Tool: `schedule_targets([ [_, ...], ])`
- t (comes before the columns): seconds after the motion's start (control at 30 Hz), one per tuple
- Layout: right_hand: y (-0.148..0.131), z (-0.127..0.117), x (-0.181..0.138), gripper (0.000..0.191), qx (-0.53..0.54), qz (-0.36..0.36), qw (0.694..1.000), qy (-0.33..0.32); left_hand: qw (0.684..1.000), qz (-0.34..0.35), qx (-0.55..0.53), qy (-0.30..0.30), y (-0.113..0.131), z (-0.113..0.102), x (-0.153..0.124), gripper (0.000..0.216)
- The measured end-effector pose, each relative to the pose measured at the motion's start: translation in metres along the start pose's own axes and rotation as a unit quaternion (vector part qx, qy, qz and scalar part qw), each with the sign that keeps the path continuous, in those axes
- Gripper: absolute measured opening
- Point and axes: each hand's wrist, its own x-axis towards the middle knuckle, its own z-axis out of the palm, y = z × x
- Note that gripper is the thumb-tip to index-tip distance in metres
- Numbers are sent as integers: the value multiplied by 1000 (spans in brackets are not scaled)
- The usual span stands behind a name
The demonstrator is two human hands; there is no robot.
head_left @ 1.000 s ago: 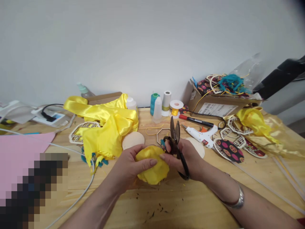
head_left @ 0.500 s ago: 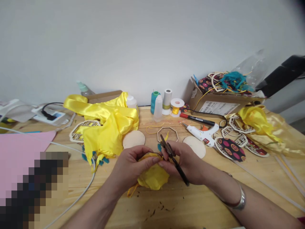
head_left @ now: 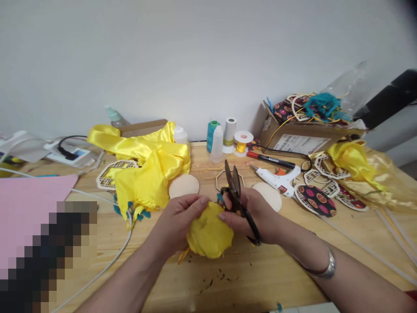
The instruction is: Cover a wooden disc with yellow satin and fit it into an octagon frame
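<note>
Between my hands is a roundish piece covered in yellow satin (head_left: 211,232), its flat face toward me. My left hand (head_left: 180,217) pinches its upper left edge, thumb in front and fingers behind. Dark-handled scissors (head_left: 235,184) sit in my right hand (head_left: 252,213), blades pointing up and slightly parted. The right thumb also presses the piece's upper right edge. An orange-yellow cord end (head_left: 183,255) pokes out at its lower left. Behind my hands lie a wooden octagon frame (head_left: 241,178) and two pale round discs, one at the left (head_left: 184,187) and one at the right (head_left: 267,196).
Crumpled yellow satin cloth (head_left: 146,174) lies at the left. Bottles and thread spools (head_left: 213,137) stand by the wall. A white glue gun (head_left: 276,179) and a marker (head_left: 272,160) lie at the right, before a full cardboard box (head_left: 299,141). Dark scraps (head_left: 220,276) dot the table.
The yellow piece has turned so more of its face shows. My right hand's scissors have swung more upright, and their blades have parted. The view has shifted slightly.
</note>
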Motion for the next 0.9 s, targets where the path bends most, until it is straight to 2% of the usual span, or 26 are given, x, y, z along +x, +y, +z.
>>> schedule_targets([
  [0.1,1,-1,2,23,31,19,999,21,998,-24,-56,-26,-3,-2,5,27],
  [0.27,8,-7,7,26,41,29,997,62,993,-38,-113,0,-6,-7,10,23],
  [0.47,15,-12,11,27,76,33,993,86,991,-67,-57,-103,-3,-7,7,35],
  [0.9,14,-9,12,27,92,35,990,98,990,-48,-100,-88,-6,-5,9,36],
])
